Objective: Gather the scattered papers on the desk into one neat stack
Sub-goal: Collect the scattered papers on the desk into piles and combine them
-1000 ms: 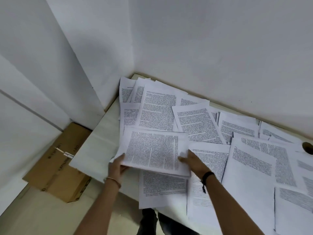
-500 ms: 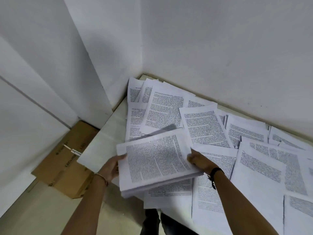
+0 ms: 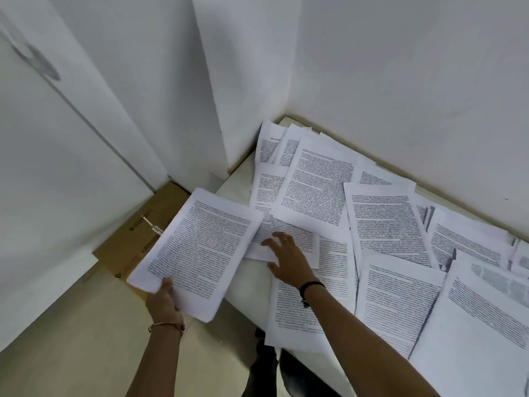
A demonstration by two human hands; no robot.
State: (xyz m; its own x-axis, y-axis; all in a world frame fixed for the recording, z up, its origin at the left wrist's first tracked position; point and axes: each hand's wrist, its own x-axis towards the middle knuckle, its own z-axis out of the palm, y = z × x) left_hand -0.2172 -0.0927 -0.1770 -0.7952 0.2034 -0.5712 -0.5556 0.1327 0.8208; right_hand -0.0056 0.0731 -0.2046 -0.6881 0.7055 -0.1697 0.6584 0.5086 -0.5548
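Stack of papers: printed sheets squared together, top page text-side up. It is held clear of the desk, past the desk's left edge, and tilted, with the far corner high and the near corner low. Part of it hangs over the cardboard box.

Left hand: grips the stack at its near edge. The thumb lies on the top page; the fingers go under the stack and cannot be seen. The forearm comes up from the bottom of the view, and a thin bangle sits on the wrist.

Right hand: palm down, fingers spread, holding nothing. The fingertips rest on a loose sheet near the desk's left end, just beside the stack's right edge. The arm reaches in from lower right, nearly straight, with a black wristband on the wrist.

Loose sheet: lies flat on the desk, its far edge tucked under a larger page.

Scattered papers: many overlapping pages at mixed angles cover the desk from the far corner to the right edge of view. Some overhang the near edge.

Surroundings: the desk stands in a corner of white walls. The box lies flat on the floor, left of the desk.
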